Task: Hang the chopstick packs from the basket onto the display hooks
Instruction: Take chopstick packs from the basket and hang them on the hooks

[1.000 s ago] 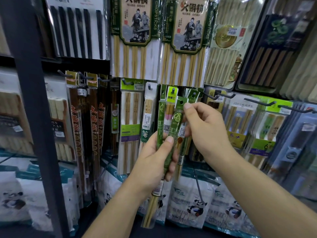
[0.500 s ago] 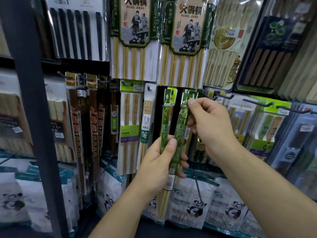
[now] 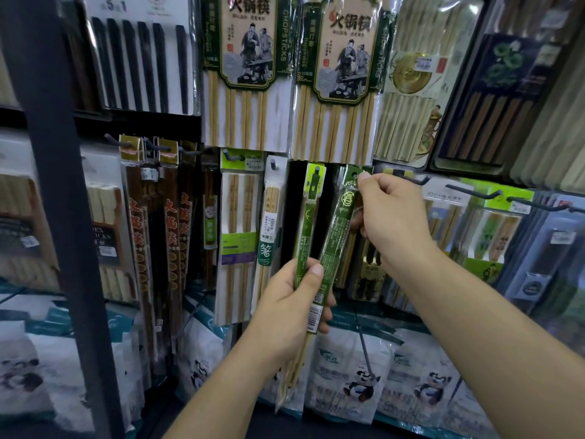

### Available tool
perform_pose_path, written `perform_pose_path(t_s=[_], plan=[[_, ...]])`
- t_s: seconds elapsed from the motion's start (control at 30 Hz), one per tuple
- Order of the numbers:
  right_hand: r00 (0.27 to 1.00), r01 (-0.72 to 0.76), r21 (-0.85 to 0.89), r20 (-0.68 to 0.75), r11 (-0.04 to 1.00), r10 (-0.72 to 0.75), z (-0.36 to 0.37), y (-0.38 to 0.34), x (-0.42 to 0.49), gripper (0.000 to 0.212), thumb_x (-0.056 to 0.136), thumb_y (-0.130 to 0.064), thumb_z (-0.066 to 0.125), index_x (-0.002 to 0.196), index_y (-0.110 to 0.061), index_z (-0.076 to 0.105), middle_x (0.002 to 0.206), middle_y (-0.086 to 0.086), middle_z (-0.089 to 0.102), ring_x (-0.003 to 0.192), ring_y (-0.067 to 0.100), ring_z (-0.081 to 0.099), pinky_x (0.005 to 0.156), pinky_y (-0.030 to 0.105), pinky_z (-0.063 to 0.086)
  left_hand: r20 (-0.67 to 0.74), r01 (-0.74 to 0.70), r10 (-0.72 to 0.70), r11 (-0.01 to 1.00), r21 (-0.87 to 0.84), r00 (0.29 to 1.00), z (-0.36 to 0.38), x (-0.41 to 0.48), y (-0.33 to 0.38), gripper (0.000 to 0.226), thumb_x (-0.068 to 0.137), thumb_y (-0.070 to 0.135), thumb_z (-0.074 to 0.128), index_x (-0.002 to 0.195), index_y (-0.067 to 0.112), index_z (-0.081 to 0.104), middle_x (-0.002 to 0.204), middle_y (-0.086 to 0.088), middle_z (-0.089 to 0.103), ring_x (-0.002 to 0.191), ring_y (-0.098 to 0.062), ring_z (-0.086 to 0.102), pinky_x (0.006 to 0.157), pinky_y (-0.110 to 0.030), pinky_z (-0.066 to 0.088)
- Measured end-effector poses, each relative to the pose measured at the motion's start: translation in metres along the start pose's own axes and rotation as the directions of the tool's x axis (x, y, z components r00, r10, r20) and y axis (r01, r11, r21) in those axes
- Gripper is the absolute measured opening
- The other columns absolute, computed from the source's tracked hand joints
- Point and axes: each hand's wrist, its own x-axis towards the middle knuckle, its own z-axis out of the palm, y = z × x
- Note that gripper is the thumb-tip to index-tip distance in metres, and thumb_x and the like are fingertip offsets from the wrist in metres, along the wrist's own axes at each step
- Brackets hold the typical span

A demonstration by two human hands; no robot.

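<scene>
My left hand [image 3: 292, 307] grips the lower part of two slim green chopstick packs. One green pack [image 3: 308, 226] stands upright with its top on a hook. The second green pack [image 3: 340, 229] tilts right, and my right hand [image 3: 387, 213] pinches its top end up against the display, just under the big bamboo packs. The hook behind that top end is hidden by my fingers. No basket is in view.
Large bamboo chopstick packs [image 3: 342, 74] hang above. Dark red packs [image 3: 152, 223] hang at left behind a black shelf post [image 3: 60, 185]. Bare black hooks [image 3: 474, 193] stick out at right. Panda-printed bags [image 3: 357, 372] line the bottom row.
Both hands rose with the packs. My right hand carried the top of the tilted pack up and right to the hook row; the other pack's top now sits on a hook.
</scene>
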Motion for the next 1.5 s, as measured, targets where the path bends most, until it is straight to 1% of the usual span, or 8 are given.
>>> perform_pose_path(t_s=[0.17,0.3,0.4,0.5,0.7,0.9,1.17,1.5], plan=[[0.999,-0.028,-0.021,-0.017,0.999,0.027,0.001,0.005,0.003,0.042,0.105,-0.028,0.050,0.090,0.011,0.056,0.066,0.024,0.052,0.040,0.006,0.054,0.041,0.012,0.037,-0.014,0.000,0.000,1.000,0.015,1.000,-0.002,0.001,-0.004,0.032,0.106,0.032,0.052,0.080,0.043,0.068,0.072,0.001,0.070,0.064,-0.013,0.065,0.056,-0.028,0.054],[1.000,0.002,-0.070,-0.026,0.998,-0.004,0.001,0.008,0.002,0.041,0.104,-0.030,0.051,0.084,0.004,0.059,0.060,0.014,0.055,0.046,0.010,0.057,0.043,0.009,0.038,-0.082,-0.072,0.087,0.981,0.178,0.993,-0.004,0.004,-0.009,0.025,0.099,0.048,0.053,0.100,0.033,0.072,0.088,0.017,0.076,0.086,0.002,0.069,0.076,-0.013,0.051],[0.999,0.025,-0.091,-0.031,0.996,-0.028,0.000,0.010,-0.001,0.041,0.103,-0.033,0.054,0.080,0.001,0.053,0.059,0.005,0.052,0.053,0.015,0.054,0.051,0.020,0.046,-0.105,-0.093,0.117,0.974,0.207,0.988,-0.008,0.005,-0.004,0.039,0.088,0.058,0.047,0.105,0.032,0.070,0.070,0.030,0.063,0.066,0.010,0.056,0.062,-0.008,0.044],[1.000,-0.007,-0.081,-0.025,0.997,0.005,-0.002,0.013,-0.007,0.042,0.102,-0.036,0.056,0.070,-0.013,0.043,0.047,-0.012,0.038,0.043,0.005,0.037,0.055,0.025,0.040,-0.108,-0.082,0.092,0.992,0.098,0.990,-0.013,0.005,0.000,0.047,0.087,0.060,0.047,0.112,0.026,0.067,0.067,0.013,0.052,0.051,-0.004,0.040,0.047,-0.020,0.032],[0.994,0.067,-0.004,0.087,0.998,-0.066,-0.001,0.007,-0.026,0.034,0.101,-0.031,0.060,0.079,-0.005,0.060,0.062,0.011,0.058,0.051,0.011,0.046,0.052,0.026,0.045,0.064,0.028,-0.017,0.984,-0.175,0.998,-0.014,0.000,0.008,0.044,0.097,0.059,0.041,0.098,0.015,0.048,0.068,0.001,0.049,0.045,-0.009,0.028,0.039,-0.018,0.024],[0.972,0.019,0.142,0.231,0.990,-0.052,0.000,-0.002,-0.029,0.023,0.102,-0.027,0.059,0.086,-0.015,0.069,0.057,-0.003,0.062,0.040,0.013,0.054,0.040,0.015,0.038,0.075,-0.088,0.090,0.996,-0.028,0.993,-0.002,-0.005,0.009,0.035,0.109,0.035,0.039,0.094,0.018,0.066,0.070,-0.002,0.060,0.049,-0.016,0.052,0.038,-0.024,0.040],[0.998,0.019,0.065,0.055,0.998,-0.022,-0.007,0.001,-0.013,0.035,0.102,-0.030,0.058,0.080,-0.003,0.062,0.056,0.004,0.052,0.041,0.010,0.053,0.043,0.018,0.041,-0.028,-0.079,0.078,0.996,-0.032,0.997,0.007,0.002,0.004,0.014,0.106,0.009,0.053,0.113,0.017,0.061,0.073,0.002,0.067,0.072,-0.019,0.070,0.059,-0.037,0.063],[0.999,0.032,0.003,-0.023,0.999,-0.032,-0.001,0.007,-0.004,0.040,0.102,-0.029,0.058,0.078,0.003,0.058,0.044,-0.003,0.047,0.039,0.008,0.051,0.047,0.015,0.046,-0.031,-0.182,0.191,0.967,0.178,0.981,0.001,0.010,-0.008,0.028,0.100,0.011,0.065,0.105,0.038,0.067,0.077,0.024,0.063,0.079,0.007,0.059,0.080,-0.013,0.052]])
